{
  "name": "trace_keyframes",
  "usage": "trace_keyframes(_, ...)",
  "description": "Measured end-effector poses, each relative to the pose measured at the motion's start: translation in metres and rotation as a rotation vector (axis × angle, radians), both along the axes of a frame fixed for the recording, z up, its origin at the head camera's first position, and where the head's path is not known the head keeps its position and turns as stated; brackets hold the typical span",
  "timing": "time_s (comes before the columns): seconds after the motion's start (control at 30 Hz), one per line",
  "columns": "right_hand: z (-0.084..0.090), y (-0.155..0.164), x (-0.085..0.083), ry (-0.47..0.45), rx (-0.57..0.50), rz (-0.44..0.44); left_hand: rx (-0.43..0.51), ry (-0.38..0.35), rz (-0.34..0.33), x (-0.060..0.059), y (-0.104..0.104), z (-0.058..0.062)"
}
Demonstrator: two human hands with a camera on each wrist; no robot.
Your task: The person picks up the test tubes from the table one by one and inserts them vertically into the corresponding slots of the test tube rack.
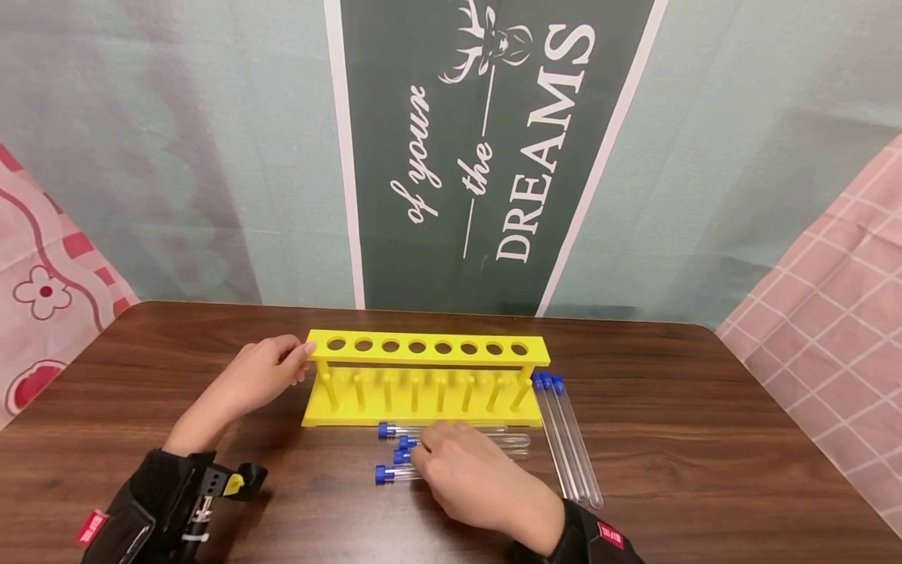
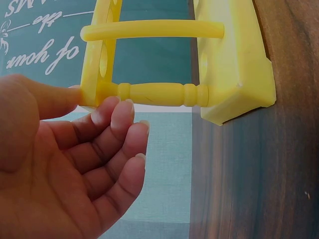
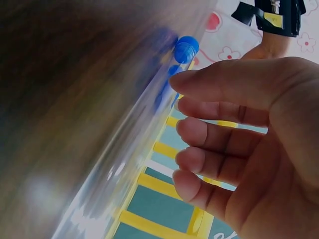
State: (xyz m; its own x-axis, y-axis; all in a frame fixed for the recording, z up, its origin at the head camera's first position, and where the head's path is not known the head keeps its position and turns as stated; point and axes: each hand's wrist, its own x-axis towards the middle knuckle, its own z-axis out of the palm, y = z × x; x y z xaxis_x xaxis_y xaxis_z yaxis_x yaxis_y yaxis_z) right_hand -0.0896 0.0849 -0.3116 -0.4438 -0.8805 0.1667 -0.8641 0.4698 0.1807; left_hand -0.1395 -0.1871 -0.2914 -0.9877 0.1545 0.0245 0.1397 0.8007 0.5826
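Note:
A yellow test tube rack [image 1: 427, 403] with a row of holes and pegs stands upright on the table. My left hand [image 1: 257, 376] pinches the left end of its top bar, thumb above and index finger below, as the left wrist view shows. In front of the rack lie several clear test tubes [image 1: 517, 440] with blue caps. Over these tubes is my right hand [image 1: 468, 474], its fingers loosely bent. The right wrist view shows its thumb near a blue-capped tube [image 3: 117, 154], with nothing gripped between the fingers. The hand hides the tubes' middles from the head camera.
Three more blue-capped test tubes [image 1: 567, 439] lie side by side at the rack's right end. The brown wooden table [image 1: 676, 415] ends at a hanging cloth [image 1: 282, 157] with printed words. Pink cloth [image 1: 846, 313] hangs at the right side.

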Motion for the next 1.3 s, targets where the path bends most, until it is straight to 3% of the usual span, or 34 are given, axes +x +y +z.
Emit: trace_keyframes(1.3,-0.0067,-0.0033,-0.0007,0.006,0.068,-0.070,-0.003,0.002,-0.004,-0.0001,0.0003,0.0005)
